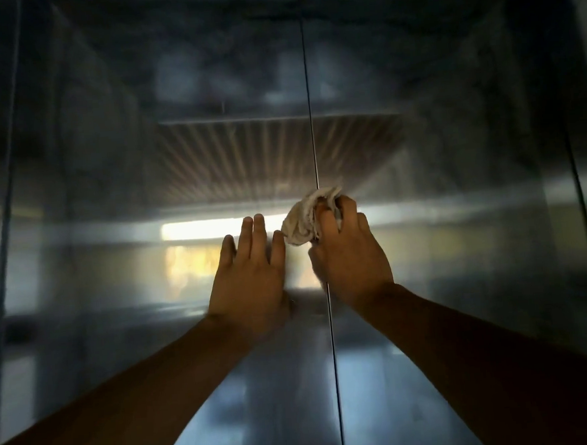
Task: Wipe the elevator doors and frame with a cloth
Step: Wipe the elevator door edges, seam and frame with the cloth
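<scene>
At the far left the frame (pixel 0 243) runs up as a dull metal strip, and neither of my hands is near it, so I judge that part of the job is not yet reached. Next to it is the left door panel (pixel 127 199), brushed steel with a bright band of reflected light across it.

My left hand (pixel 250 277) lies flat on that panel, just left of the centre seam (pixel 315 151). I read this as a brace: with my arm stretched out, the open palm steadies me against the door while the other hand works. Its fingers (pixel 254 232) are straight and only slightly spread, tips pointing up, thumb out toward the seam, and they hold nothing. They look pressed to the steel, though I cannot tell how hard.

Right beside it, over the seam itself, is the cloth (pixel 302 218), a pale crumpled rag bunched into a wad. My right hand (pixel 350 253) grips it, fingers curled round the bundle with the knuckles up, and the loose end sticks out to the upper left, nearly touching my left index finger. Bunching it gives me a firm pad to push along the gap where the doors meet, which I take to be the step in hand.

Further right, the right door panel (pixel 455 176) is bare of either hand.
</scene>
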`<state>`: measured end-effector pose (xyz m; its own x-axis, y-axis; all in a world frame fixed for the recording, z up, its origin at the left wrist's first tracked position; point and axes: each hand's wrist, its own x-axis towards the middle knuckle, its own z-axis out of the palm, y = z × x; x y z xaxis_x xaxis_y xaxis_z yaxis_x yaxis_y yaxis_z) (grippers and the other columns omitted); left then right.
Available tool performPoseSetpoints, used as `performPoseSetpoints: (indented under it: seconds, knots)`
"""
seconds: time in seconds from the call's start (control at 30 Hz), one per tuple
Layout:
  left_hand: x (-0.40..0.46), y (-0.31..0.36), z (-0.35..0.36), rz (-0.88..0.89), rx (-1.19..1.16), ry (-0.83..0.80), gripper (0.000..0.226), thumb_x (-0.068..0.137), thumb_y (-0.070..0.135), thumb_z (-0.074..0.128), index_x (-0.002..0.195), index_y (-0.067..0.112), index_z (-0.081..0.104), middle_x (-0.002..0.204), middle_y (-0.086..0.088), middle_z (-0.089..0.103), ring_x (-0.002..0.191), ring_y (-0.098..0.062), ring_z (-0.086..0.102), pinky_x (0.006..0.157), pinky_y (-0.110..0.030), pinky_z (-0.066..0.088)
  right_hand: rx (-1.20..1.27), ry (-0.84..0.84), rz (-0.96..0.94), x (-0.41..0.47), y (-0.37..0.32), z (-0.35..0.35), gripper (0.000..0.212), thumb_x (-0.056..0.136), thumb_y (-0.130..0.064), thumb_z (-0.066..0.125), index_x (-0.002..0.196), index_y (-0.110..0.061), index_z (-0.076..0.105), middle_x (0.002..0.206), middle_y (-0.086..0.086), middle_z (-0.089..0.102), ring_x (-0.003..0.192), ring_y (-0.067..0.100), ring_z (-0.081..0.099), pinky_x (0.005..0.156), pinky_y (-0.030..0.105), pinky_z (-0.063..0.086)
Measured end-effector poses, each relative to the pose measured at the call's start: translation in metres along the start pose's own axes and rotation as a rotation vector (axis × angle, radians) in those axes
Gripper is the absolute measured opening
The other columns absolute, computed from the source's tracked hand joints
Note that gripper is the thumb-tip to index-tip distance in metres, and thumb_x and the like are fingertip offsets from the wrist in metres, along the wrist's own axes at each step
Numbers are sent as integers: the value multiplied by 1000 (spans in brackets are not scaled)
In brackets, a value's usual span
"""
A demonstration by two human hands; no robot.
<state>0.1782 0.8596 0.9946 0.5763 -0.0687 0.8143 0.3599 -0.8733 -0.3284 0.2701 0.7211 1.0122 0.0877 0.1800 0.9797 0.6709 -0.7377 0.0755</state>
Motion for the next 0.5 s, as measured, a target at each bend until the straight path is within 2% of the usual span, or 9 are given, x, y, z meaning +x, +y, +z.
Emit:
performPoseSetpoints:
  seconds: [0.23, 0.5]
  knots:
    - [-32, 8, 6, 42, -85, -4, 76, 81, 42, 49, 146, 12, 25, 162, -22, 5, 150, -37, 1, 118, -51, 18, 46, -35, 26, -46, -5, 2, 61, 80, -16, 64, 138, -11, 44, 140, 19, 41, 98, 31, 53, 84, 38, 52]
    - [-55, 25, 17, 1, -174, 15, 84, 77, 28, 62, 150, 9, 26, 158, -18, 24, 147, -35, 19, 115, -51, 26, 72, -45, 19, -74, -3, 7, 62, 75, -10, 68, 135, -12, 49, 138, 21, 44, 94, 32, 54, 80, 40, 53]
